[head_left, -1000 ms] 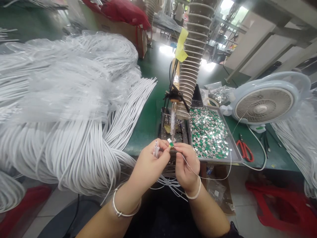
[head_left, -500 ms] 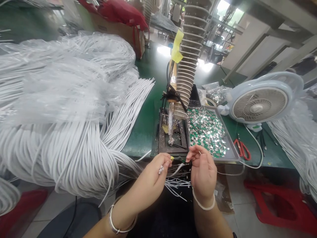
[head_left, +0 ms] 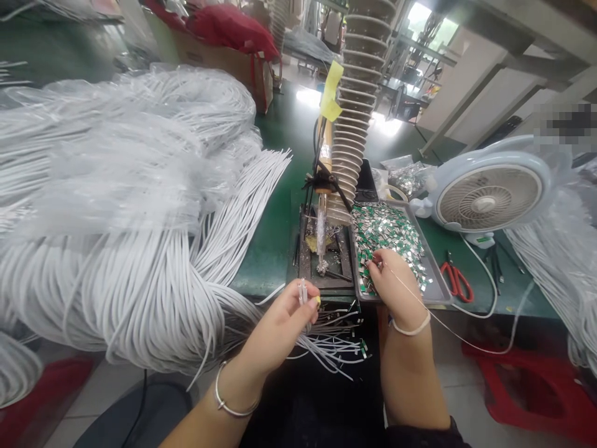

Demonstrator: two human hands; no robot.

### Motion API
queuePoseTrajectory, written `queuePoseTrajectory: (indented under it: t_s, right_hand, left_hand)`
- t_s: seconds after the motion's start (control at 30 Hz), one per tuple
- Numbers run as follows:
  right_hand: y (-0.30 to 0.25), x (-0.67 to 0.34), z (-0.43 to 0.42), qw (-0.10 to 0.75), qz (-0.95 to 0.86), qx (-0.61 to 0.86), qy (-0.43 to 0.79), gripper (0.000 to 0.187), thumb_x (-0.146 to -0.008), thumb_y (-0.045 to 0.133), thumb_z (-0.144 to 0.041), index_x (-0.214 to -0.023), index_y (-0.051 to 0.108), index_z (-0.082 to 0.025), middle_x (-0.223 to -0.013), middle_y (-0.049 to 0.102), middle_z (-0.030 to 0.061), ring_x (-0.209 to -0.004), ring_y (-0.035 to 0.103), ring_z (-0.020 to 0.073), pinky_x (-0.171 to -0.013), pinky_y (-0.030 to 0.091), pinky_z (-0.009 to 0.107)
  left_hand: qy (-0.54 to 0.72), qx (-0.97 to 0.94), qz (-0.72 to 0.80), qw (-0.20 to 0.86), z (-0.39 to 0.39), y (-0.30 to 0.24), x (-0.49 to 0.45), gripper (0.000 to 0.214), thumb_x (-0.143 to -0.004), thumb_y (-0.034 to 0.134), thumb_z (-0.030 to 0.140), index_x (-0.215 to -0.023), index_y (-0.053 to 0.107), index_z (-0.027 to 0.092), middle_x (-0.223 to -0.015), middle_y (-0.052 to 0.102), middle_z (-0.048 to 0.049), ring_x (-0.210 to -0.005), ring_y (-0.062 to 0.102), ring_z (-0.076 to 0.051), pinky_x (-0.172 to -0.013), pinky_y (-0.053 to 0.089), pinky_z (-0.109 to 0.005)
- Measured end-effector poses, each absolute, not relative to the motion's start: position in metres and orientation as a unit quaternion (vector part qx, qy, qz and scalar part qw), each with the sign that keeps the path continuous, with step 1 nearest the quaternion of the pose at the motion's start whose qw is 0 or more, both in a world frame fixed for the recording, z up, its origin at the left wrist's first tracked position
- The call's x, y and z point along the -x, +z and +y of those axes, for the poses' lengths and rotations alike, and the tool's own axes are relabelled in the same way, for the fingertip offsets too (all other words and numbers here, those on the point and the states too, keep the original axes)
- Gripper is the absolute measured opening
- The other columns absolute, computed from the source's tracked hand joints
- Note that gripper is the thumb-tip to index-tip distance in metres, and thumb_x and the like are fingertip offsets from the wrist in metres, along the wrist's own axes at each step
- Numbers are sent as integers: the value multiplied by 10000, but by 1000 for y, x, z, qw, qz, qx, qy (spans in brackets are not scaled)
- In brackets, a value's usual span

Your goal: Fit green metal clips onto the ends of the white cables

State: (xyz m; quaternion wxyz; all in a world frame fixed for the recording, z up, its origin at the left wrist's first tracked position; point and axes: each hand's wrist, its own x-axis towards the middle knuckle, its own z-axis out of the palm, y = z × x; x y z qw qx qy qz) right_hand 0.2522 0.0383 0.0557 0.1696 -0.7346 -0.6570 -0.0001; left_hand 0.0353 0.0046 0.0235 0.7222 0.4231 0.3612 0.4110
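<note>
The left hand is at lower centre, just in front of the desk's edge. Its fingers are curled and pressed together, with the thumb closed on a white cable whose split end sticks up beside the fingertips. The cable runs down through the hand towards a loose bunch of white wires with green-tipped ends.

The right hand is over a metal tray, its fingers drawn close and dipping among small green-and-silver metal pieces. Whether they pinch a piece is too small to tell. A thin white wire runs from those fingers towards the lower right.

A soldering iron stands in a holder just left of the tray. Heaped white cable bundles fill the left of the green desk, and a pale blue fan and red-handled cutters sit to the right.
</note>
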Motion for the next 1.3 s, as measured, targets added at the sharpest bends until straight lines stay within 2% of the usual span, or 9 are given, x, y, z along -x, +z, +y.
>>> queuePoseTrajectory:
  t_s: [0.1,0.23,0.4,0.53,0.77,0.9,1.1,1.3]
  right_hand:
    - [56,-250,41,131,-655,744,3,159,-815,439,-181,-857,591,-166,-842,638,88,-760,574,207,-637,376,290]
    - [56,-248,40,142,-654,743,5,185,-801,403,-138,-846,580,-170,-818,632,81,-723,566,199,-621,367,291]
    - [58,-242,31,276,-669,690,4,164,-817,404,-151,-859,563,-162,-813,597,73,-756,562,195,-674,418,310]
    - [61,-226,15,382,-692,608,75,144,-859,409,-163,-878,549,-188,-813,574,38,-752,560,160,-679,447,290]
    - [59,-196,-4,432,-702,521,222,92,-883,448,-160,-886,534,-194,-750,545,7,-721,548,133,-642,439,265]
    - [56,-189,-5,454,-692,506,242,101,-880,452,-143,-874,536,-198,-747,534,-1,-716,537,125,-627,429,253]
    - [53,-186,-4,466,-685,497,258,112,-877,453,-132,-877,535,-208,-760,530,-5,-712,535,119,-625,427,248]
    - [49,-185,-5,470,-676,502,265,109,-872,456,-133,-877,533,-210,-775,539,0,-710,544,123,-617,434,250]
  left_hand:
    - [424,-396,337,741,5,21,-36,126,-842,570,334,-919,549,237,-728,528,31,-710,487,-117,-716,366,-271]
    - [454,-350,306,760,5,25,-42,151,-827,593,350,-893,579,215,-717,511,28,-661,475,-105,-706,389,-284]
    - [483,-320,290,762,4,30,-48,177,-802,627,351,-830,561,189,-708,499,33,-562,411,-72,-594,365,-252]
    - [476,-343,321,744,3,27,-49,151,-832,594,334,-848,544,192,-602,447,63,-500,365,-55,-512,273,-217]
    - [479,-340,330,738,3,30,-54,191,-837,576,365,-855,537,178,-558,356,81,-497,280,-59,-476,224,-209]
    - [478,-361,335,727,2,33,-54,171,-866,535,351,-869,542,180,-593,373,69,-515,283,-63,-490,235,-217]
    - [493,-388,368,686,2,33,-52,82,-869,530,277,-868,554,199,-863,523,10,-541,325,-53,-518,290,-225]
    - [496,-413,383,661,1,34,-51,82,-862,527,249,-806,549,193,-872,535,7,-577,384,-65,-557,327,-228]
